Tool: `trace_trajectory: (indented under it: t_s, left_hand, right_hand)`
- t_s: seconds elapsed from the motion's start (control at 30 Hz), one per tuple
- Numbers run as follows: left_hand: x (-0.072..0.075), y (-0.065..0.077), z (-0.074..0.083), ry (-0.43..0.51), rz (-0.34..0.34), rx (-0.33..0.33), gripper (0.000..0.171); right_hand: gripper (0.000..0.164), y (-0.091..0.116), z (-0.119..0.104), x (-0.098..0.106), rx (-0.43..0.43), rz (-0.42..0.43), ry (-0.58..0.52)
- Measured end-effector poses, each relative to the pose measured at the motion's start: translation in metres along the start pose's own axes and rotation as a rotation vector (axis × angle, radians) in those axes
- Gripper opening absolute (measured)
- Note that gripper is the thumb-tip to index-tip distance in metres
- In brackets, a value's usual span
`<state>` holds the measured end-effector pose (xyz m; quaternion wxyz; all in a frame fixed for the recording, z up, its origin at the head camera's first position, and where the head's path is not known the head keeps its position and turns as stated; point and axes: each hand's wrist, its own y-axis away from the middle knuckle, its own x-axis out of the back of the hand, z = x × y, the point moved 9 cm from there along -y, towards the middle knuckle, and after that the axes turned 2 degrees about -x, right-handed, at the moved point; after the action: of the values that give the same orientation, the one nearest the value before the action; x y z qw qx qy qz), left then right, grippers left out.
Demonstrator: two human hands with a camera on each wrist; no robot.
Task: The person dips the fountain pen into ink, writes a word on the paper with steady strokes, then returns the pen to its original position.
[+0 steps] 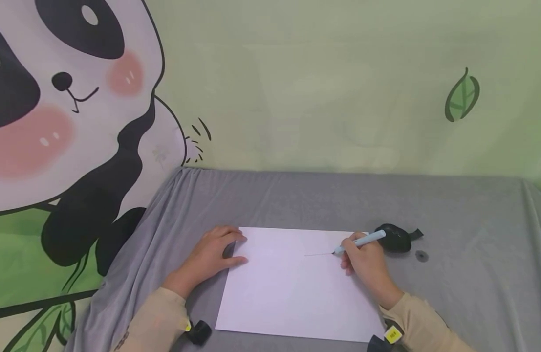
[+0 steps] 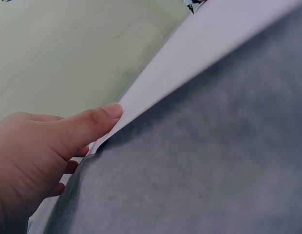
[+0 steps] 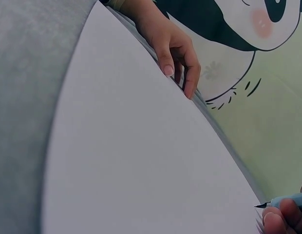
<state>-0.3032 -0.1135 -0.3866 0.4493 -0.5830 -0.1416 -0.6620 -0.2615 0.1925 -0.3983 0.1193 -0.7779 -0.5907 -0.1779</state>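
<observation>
A sheet of white paper (image 1: 292, 298) lies flat on the grey cloth. My right hand (image 1: 368, 264) grips a light blue pen (image 1: 370, 238) near the paper's upper right corner. The dark pen tip meets the paper at the right end of a thin, nearly level line (image 1: 318, 254). At the upper left edge rests my left hand (image 1: 212, 256), thumb and forefinger spread and touching the sheet. In the left wrist view, the thumb (image 2: 100, 119) lies on the paper's edge. The right wrist view shows the pen (image 3: 282, 201) and fingertips at its lower right corner.
Behind my right hand sits a rounded black object (image 1: 394, 238) with a short dark tab. A small grey disc (image 1: 421, 255) lies beside it. Grey cloth (image 1: 468, 293) covers the table up to a pale green wall (image 1: 332, 98) with a panda picture.
</observation>
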Motion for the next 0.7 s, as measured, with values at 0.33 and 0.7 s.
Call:
trace_trajectory:
  t_s: [0.33,0.7]
  left_hand:
    - [0.0,0.0001,-0.0001,-0.009,0.006,-0.002,0.048]
    - [-0.0008,-0.0001,-0.0001,-0.01,0.0,0.011,0.047]
  right_hand:
    - [0.019,-0.0001,0.0011,0.001,-0.021,0.005,0.022]
    - [0.02,-0.0025,0.0037,0.0024,-0.01,0.002,-0.004]
